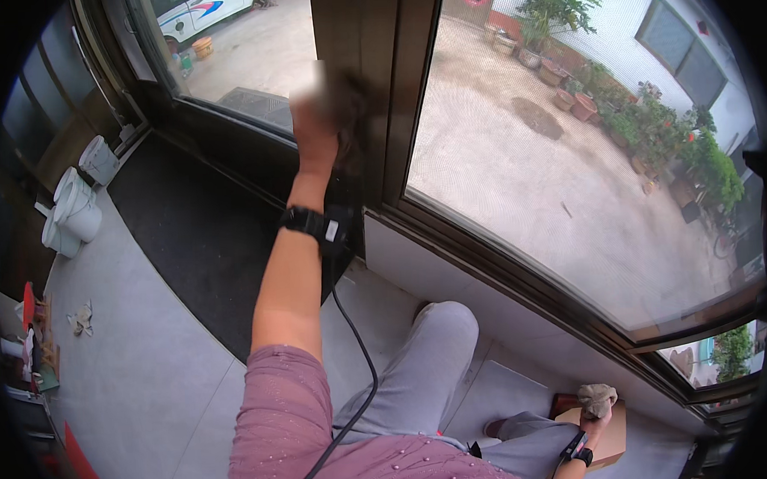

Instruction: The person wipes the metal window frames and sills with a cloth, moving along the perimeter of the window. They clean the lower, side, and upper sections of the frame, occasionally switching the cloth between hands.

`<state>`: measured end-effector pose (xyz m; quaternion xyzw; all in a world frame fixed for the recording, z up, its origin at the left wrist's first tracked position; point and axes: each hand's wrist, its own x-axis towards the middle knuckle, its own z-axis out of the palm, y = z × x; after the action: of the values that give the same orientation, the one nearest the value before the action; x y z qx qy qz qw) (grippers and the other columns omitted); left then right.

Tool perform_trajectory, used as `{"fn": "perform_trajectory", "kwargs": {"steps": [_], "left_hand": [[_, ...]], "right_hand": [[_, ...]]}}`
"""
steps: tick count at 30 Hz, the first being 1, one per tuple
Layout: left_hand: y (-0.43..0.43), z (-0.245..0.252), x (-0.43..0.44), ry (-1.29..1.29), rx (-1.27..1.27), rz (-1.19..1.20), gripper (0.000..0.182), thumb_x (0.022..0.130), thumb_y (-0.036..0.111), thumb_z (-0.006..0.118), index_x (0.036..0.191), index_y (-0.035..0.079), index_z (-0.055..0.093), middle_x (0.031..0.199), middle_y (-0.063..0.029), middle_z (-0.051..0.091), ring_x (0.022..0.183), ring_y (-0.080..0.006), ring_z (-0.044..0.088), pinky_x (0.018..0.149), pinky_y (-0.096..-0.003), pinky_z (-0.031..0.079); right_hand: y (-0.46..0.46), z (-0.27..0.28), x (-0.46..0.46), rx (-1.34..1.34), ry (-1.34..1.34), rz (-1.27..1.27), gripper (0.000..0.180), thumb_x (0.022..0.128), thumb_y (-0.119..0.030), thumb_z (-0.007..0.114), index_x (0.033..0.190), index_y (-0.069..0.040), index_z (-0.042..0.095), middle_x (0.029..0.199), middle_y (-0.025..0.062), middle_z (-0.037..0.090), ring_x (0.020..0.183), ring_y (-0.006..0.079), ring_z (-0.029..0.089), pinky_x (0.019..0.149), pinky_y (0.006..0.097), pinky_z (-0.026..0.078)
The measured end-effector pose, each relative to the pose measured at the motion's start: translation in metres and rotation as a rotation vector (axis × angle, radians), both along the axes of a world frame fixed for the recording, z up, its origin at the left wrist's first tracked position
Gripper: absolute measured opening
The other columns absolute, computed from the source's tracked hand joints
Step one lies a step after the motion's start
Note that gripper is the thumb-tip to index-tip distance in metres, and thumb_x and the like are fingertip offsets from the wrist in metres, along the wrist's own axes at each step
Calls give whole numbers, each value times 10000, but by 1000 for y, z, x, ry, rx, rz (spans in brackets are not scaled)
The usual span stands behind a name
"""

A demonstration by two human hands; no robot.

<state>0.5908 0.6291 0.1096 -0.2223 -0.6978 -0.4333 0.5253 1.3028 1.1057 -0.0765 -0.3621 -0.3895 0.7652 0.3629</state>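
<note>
My left hand [315,132] reaches up to the dark metal door post [377,98] beside the glass. Its fingers are blurred, and a dark, cloth-like thing [351,122] lies against the post right beside them; the grip on it cannot be made out. At the lower right, my right hand [595,421] is closed on a bunched grey-brown cloth [597,399], above a cardboard box [616,431] on the floor. Both wrists wear black straps with small devices, and a black cable [363,356] runs down from the left one.
A large window [547,168] with a dark frame rises on the right, above a low white wall [462,274]. On the left are a black mat [197,228], several white buckets [77,208], a crumpled cloth [81,318] and a cluttered rack [38,344]. Potted plants and a vehicle stand outside.
</note>
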Motion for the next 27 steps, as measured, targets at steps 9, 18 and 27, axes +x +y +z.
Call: {"fn": "perform_trajectory", "kwargs": {"steps": [9, 18, 27], "left_hand": [[-17, -257, -21, -770, -95, 47, 135, 837, 39, 566, 953, 72, 626, 940, -174, 622, 890, -379, 610, 762, -424, 504], [-8, -166, 2, -699, 163, -186, 90, 801, 54, 623, 891, 48, 619, 870, -197, 667, 856, -393, 647, 731, -425, 509], [2, -155, 31, -568, -27, -94, 303, 775, -39, 605, 1070, 18, 566, 1079, -197, 595, 1048, -404, 563, 879, -437, 471]], "right_hand": [[9, 1, -11, -93, -127, 0, 252, 978, -266, 473, 1127, -105, 595, 1058, 37, 659, 942, 203, 647, 795, 318, 547], [0, -1, -7, -82, -48, 71, 323, 991, -347, 463, 1169, -112, 594, 1098, 40, 659, 983, 224, 641, 836, 354, 532], [14, -6, 13, -72, -40, 178, 290, 983, -361, 476, 1096, -130, 610, 1002, 18, 671, 860, 188, 648, 709, 317, 536]]}}
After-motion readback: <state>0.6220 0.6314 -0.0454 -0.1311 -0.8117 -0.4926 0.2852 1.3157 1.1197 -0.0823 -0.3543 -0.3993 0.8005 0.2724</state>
